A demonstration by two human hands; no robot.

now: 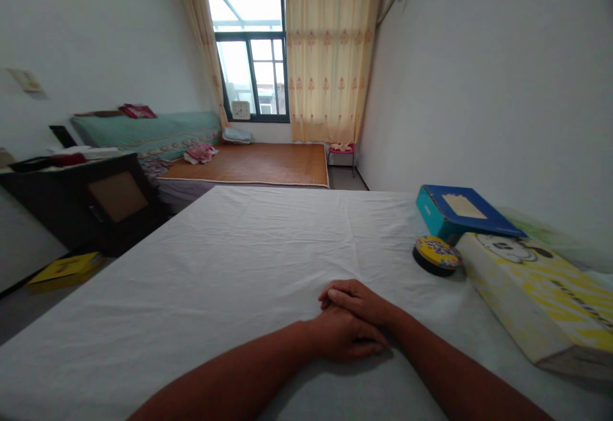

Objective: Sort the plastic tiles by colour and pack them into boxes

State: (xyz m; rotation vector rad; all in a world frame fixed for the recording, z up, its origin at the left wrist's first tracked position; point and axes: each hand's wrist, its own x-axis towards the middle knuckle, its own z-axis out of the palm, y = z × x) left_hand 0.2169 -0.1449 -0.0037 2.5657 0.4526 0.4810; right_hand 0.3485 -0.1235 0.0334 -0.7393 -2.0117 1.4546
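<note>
My left hand point(342, 335) rests palm down on the white cloth point(268, 248) of the table, its fingers pointing right and loosely bent. Across its back lies my right hand point(357, 299), fingers laid loosely toward the left. The two hands touch and overlap, and no object shows in either. Part of the left hand is hidden under the right. Closest to the right hand on that side is a round tin point(438, 253) with a yellow patterned lid and dark side, standing apart from it.
At the table's right stand a blue box point(472, 210) and a yellow-and-white box point(541, 287). A dark cabinet point(81, 197) is on the left, with a yellow box point(67, 269) on the floor. Beyond are a bed point(268, 162), a clock point(241, 110) and a stool point(342, 151).
</note>
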